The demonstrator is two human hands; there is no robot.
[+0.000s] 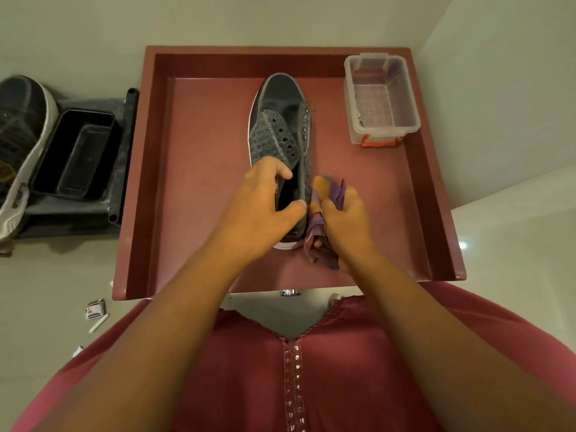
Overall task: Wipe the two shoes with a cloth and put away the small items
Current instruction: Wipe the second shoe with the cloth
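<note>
1. A grey shoe is seen lying in the middle of a red tray, toe pointing away from the person and sole down.
2. The shoe is gripped at its heel opening by the left hand: the fingers are curled over the left edge of the collar and the thumb is hooked at the rear of the opening.
3. A purple cloth is held bunched in the right hand and is pressed against the right side of the shoe near the heel.
4. A clear plastic box with an orange handle is set in the far right corner of the tray, well apart from the shoe.
5. A second shoe is found off the tray at the far left, resting tilted against a dark stand in which a black tub is seated.
6. On the floor left of the tray's near corner, a small box and a white stick are seen lying just beside each other.
7. A red garment is worn by the person.
</note>
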